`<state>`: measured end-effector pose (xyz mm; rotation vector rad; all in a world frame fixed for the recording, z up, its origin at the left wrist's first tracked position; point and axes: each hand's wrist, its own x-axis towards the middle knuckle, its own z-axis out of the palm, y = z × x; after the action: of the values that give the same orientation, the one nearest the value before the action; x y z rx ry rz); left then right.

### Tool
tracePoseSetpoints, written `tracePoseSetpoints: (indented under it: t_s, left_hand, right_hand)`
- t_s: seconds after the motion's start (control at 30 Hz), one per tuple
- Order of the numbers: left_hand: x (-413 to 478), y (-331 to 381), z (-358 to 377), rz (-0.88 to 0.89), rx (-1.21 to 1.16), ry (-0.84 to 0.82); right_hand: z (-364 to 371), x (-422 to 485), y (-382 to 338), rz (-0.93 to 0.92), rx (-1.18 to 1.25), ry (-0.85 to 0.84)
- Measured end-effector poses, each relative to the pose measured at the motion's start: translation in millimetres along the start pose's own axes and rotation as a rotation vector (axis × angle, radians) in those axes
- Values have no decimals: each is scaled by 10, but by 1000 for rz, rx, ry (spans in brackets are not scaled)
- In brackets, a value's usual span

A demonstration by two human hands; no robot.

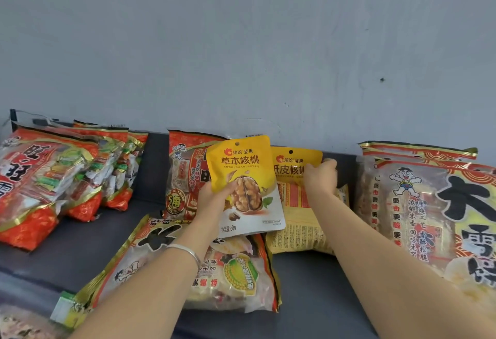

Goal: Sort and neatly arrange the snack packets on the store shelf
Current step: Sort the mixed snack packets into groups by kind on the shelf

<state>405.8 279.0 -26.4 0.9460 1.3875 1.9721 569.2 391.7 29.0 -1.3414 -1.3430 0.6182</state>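
My left hand (214, 199) grips a yellow walnut packet (245, 174) by its lower left edge and holds it upright above the shelf. A second yellow walnut packet (291, 162) stands behind it against the wall, and my right hand (319, 177) holds its right edge with curled fingers. Below that packet lies a yellow bag (295, 228) with its printed back showing. A large rice cracker bag with a corn picture (214, 271) lies flat under my left forearm.
The dark shelf (308, 285) runs along a grey wall. Red assorted snack bags (53, 177) lean in a row at the left. One red bag (185, 172) stands behind the held packet. Big rice cracker bags (429, 204) stand at the right.
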Motion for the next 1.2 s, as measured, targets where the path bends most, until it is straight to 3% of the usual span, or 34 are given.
tracePoseSetpoints:
  t_s: [0.2, 0.4, 0.8, 1.03, 1.2]
  left_hand:
    - [-18, -74, -7, -6, -71, -15]
    - [-15, -94, -40, -3, -115, -17]
    - [-62, -73, -34, 27, -196, 69]
    - [-84, -18, -21, 43, -189, 72]
    - [-122, 211, 55, 113, -224, 39]
  right_hand:
    - [97, 54, -40, 130, 3, -137]
    - [183, -37, 49, 136, -16, 52]
    - [75, -164, 37, 112, -79, -173]
    - [48, -262, -128, -21, 22, -54]
    - [-160, -347, -441, -83, 229, 108]
